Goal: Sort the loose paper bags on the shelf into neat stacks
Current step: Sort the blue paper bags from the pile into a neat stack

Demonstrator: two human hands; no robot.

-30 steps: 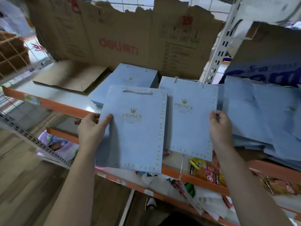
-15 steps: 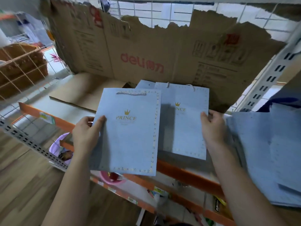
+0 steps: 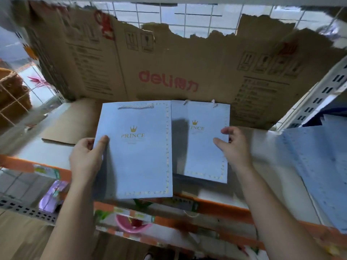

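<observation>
My left hand (image 3: 86,158) grips the left edge of a flat pale blue paper bag (image 3: 139,158) with a gold crown, the word PRINCE and a white cord handle, thumb on its front. It hangs over the shelf's orange front edge (image 3: 216,205). My right hand (image 3: 232,147) holds the right edge of a second, matching blue bag (image 3: 202,152), thumb on its face. That bag lies further back, its left part hidden behind the first bag. A loose heap of blue bags (image 3: 315,166) fills the shelf to the right.
A torn brown cardboard sheet (image 3: 169,72) printed "deli" stands along the back of the shelf. A flat cardboard piece (image 3: 75,122) lies on the shelf at the left. A wire grid panel with a wicker basket (image 3: 13,94) is at far left. Lower shelves hold colourful goods.
Both bags have moved left and further back onto the shelf, away from the blue heap. The right bag now covers the blue bags that lay behind. Both hands kept their hold.
</observation>
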